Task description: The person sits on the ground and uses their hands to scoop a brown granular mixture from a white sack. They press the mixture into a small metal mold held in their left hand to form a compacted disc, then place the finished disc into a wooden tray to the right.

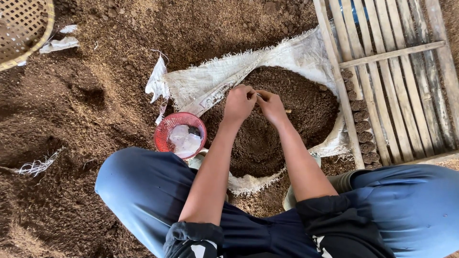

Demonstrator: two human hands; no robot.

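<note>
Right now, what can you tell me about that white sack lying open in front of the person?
The white sack looks like woven plastic, dirty and frayed at its edges. It lies open on the soil floor, its rim rolled down, and holds a mound of dark brown crumbly soil. A slatted wooden frame overlaps its right edge; a small red basket sits at its left. Both hands work just above the soil.

A dirt floor under daylight

Loose brown soil [86, 95] everywhere; wooden slat rack [397, 81] far right, woven basket [21, 28] far left corner.
</note>
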